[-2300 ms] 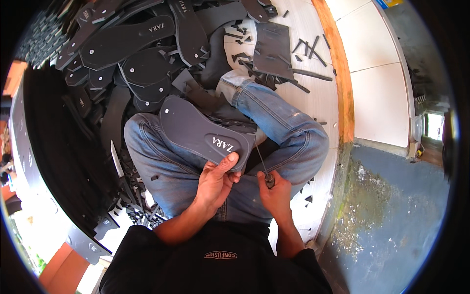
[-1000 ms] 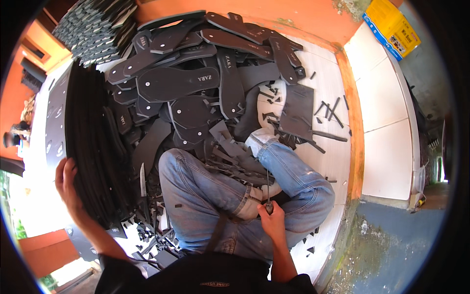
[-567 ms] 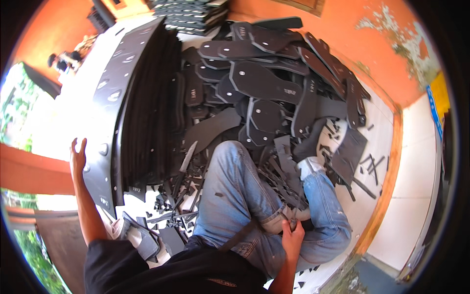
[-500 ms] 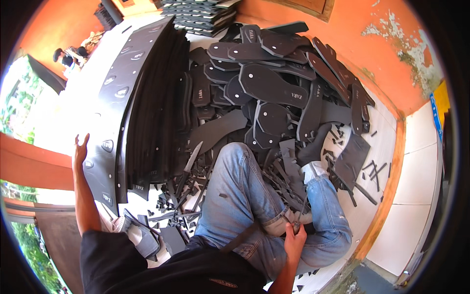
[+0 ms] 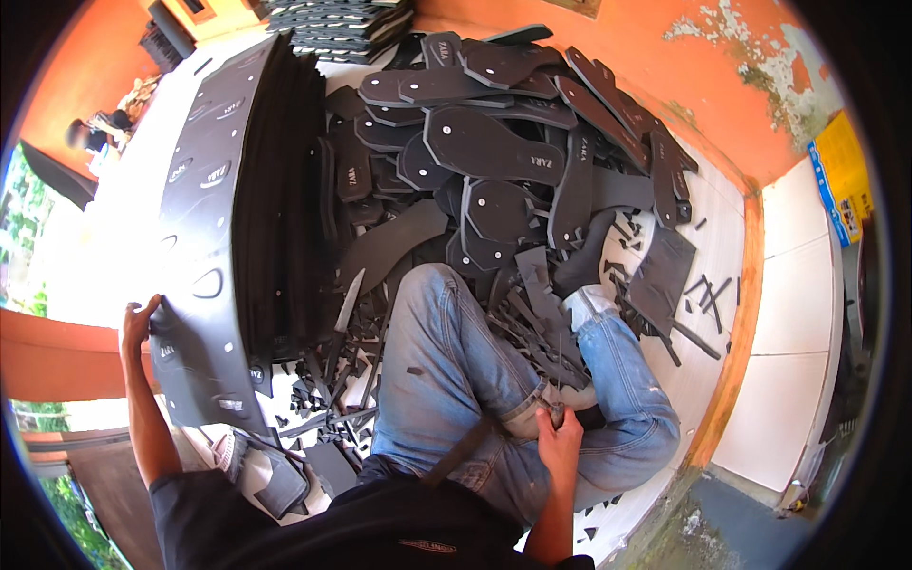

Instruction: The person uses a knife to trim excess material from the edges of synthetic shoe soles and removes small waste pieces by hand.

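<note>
At the left, my left hand (image 5: 141, 321) pinches the outer edge of the top black foam sheet (image 5: 195, 275), which bends along that edge. The sheet lies on a tall stack of dark sheets (image 5: 277, 199) and carries printed sole shapes and small pale dots. Low over my crossed legs, my right hand (image 5: 560, 439) is closed round the handle of a thin-bladed tool (image 5: 555, 410); its narrow blade points away from me, its kind unclear. A knife (image 5: 350, 299) with a pale pointed blade rests on the scraps beside my left knee.
A big heap of cut black soles (image 5: 503, 142) fills the floor ahead. Black offcuts (image 5: 541, 332) surround my legs. More stacked sheets (image 5: 342, 28) stand by the orange wall (image 5: 655, 85). Another person (image 5: 109, 128) sits far left. A yellow-and-blue package (image 5: 841, 180) is at the right.
My left hand has gone from open fingers beside the stack to gripping the top sheet's edge, which has shifted and bent. My right hand keeps its tool. The view has swung slightly.
</note>
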`<state>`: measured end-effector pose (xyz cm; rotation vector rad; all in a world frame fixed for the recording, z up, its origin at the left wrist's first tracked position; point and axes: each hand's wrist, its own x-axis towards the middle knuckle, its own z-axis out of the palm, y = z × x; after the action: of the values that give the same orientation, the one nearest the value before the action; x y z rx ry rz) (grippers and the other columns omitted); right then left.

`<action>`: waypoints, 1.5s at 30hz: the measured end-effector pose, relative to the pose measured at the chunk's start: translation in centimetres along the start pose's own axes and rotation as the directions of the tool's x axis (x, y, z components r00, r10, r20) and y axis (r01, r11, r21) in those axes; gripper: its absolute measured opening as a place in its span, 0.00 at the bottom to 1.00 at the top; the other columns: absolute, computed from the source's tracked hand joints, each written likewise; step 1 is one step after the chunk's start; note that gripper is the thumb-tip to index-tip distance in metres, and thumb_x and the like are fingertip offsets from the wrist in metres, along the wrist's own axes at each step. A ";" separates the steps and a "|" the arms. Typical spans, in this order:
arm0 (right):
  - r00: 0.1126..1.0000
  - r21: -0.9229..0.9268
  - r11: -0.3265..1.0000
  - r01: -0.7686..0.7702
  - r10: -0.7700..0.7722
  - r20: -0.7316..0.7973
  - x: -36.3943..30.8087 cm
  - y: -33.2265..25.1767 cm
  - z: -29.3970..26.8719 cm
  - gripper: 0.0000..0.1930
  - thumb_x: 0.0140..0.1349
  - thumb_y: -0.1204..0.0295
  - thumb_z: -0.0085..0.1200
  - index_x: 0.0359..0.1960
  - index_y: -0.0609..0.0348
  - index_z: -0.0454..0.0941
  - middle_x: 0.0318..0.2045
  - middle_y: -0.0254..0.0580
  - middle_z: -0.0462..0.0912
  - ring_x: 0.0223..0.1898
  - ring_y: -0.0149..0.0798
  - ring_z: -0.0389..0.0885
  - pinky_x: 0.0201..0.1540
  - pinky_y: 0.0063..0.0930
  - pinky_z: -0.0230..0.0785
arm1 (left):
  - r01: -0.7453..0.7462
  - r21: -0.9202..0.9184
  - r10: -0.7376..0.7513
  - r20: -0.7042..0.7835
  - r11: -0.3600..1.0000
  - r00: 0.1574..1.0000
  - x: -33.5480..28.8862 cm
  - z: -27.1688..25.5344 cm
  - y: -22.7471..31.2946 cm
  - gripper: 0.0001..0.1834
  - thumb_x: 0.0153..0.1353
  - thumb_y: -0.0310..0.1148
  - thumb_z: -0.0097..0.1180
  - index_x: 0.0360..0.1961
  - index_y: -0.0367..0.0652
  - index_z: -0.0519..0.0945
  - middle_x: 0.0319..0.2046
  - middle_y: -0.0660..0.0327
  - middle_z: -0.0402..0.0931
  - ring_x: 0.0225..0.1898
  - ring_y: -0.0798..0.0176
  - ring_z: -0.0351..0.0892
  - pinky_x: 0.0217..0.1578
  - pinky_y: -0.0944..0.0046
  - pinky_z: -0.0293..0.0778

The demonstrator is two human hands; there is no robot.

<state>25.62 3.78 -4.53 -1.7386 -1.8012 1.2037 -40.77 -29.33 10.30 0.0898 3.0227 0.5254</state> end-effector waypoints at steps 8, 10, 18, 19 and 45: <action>0.996 0.304 0.953 0.016 -0.042 0.078 0.7 -1.0 3.6 0.15 0.57 0.64 0.57 0.30 0.67 0.72 0.21 0.48 0.78 0.19 0.44 0.74 0.25 0.35 0.65 | -0.389 0.056 0.391 -0.057 0.920 0.918 -13.0 6.4 10.1 0.32 0.60 0.53 0.50 0.55 0.37 0.69 0.38 0.44 0.72 0.41 0.49 0.72 0.43 0.55 0.67; 0.973 0.534 0.836 -0.126 0.001 0.229 0.3 -2.6 4.4 0.13 0.60 0.65 0.55 0.35 0.65 0.73 0.24 0.42 0.80 0.17 0.32 0.70 0.20 0.26 0.62 | -0.417 -0.071 0.418 0.008 0.906 0.908 -17.1 6.4 13.7 0.29 0.59 0.50 0.53 0.52 0.37 0.72 0.37 0.46 0.73 0.40 0.50 0.74 0.43 0.58 0.68; 0.962 0.903 0.355 -0.243 -0.031 0.272 -0.4 -15.7 9.9 0.23 0.59 0.72 0.55 0.54 0.68 0.64 0.37 0.44 0.80 0.15 0.21 0.65 0.16 0.16 0.59 | -0.641 -0.070 0.632 -0.115 0.764 0.766 -26.8 10.3 18.5 0.23 0.51 0.32 0.60 0.50 0.39 0.74 0.52 0.52 0.70 0.53 0.51 0.68 0.53 0.56 0.64; 0.982 0.898 0.406 -0.173 0.003 0.188 0.3 -15.8 10.9 0.24 0.56 0.72 0.61 0.52 0.66 0.66 0.39 0.42 0.79 0.18 0.20 0.67 0.18 0.14 0.60 | -0.637 -0.189 0.626 -0.122 0.747 0.770 -27.3 10.7 18.2 0.23 0.52 0.32 0.60 0.50 0.39 0.74 0.51 0.52 0.71 0.52 0.51 0.69 0.54 0.56 0.64; 0.977 0.530 0.839 -0.124 0.011 0.212 7.2 -4.5 -11.7 0.11 0.46 0.72 0.63 0.27 0.56 0.72 0.14 0.28 0.70 0.13 0.23 0.65 0.15 0.19 0.59 | 0.478 -0.875 0.494 0.383 -0.076 0.780 -22.8 15.2 25.4 0.20 0.60 0.39 0.50 0.49 0.35 0.71 0.42 0.54 0.76 0.43 0.54 0.77 0.47 0.54 0.73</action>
<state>30.36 14.79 3.48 -1.3920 -1.3074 1.7665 -15.66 -2.03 6.05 0.1394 1.1465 2.0905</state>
